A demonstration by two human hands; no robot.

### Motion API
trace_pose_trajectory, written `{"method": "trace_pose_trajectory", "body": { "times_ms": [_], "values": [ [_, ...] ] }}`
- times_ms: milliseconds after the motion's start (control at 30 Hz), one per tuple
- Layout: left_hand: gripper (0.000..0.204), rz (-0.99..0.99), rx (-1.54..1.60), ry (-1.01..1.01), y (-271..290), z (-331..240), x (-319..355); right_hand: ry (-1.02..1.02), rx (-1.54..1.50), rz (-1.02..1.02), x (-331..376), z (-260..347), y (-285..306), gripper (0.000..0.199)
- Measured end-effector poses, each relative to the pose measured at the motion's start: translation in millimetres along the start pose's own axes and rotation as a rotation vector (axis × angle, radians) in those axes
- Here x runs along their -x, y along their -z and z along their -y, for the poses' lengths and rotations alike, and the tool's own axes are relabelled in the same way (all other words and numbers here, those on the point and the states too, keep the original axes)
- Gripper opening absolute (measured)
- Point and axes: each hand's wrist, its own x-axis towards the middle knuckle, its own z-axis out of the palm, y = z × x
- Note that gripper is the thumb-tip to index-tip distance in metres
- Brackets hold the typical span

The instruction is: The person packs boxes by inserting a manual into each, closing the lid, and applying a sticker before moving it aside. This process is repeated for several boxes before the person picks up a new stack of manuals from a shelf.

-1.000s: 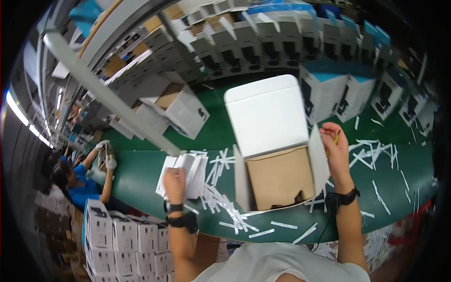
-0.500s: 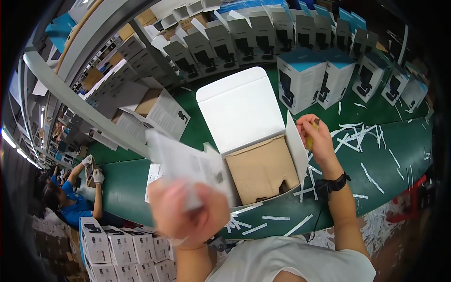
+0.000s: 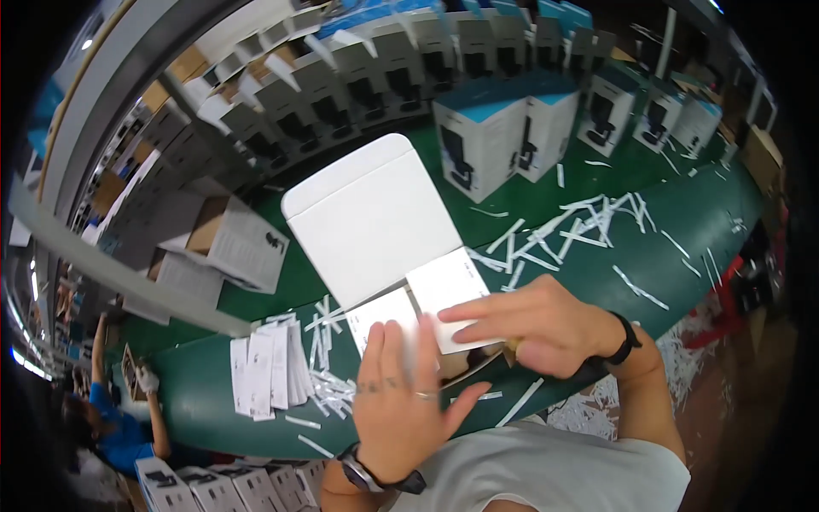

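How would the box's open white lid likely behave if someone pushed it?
The lid shows a flat face without visible sagging, so it is probably fairly stiff. Its near edge meets the box, so a push would likely swing it rather than slide it free. The creased strip at its far edge may bend more easily.

Lamps (image 3: 30,363) glaring left, dark corners, blurred fingers (image 3: 426,352)

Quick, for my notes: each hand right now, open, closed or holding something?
Left hand: open, over the left white flap.
Right hand: partly extended over the right white flap; cannot tell whether it holds anything.
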Motion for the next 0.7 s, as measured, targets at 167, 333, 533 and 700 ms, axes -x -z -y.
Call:
{"method": "trace_pose_trajectory", "body": {
  "times_ms": [167,333,533,700],
  "values": [
    [0.059,0.101,-0.146,-0.127,-29.4,1.5,-7.0,-0.091,0.202,-0.352,-15.0,-4.5,16.6,0.013],
    [0.053,0.075,-0.104,-0.185,-28.1,11.0,-0.9,-0.178,0.407,-0.371,-21.7,-24.0,15.2,0.011],
    [0.049,0.044,-0.182,-0.19,-32.5,15.8,-1.2,-0.212,0.526,-0.404,-26.1,-18.2,13.1,0.009],
    [0.049,0.015,-0.191,-0.206,-33.7,19.6,-0.6,-0.241,0.527,-0.393,-27.9,-16.6,13.0,0.008]
  ]
}}
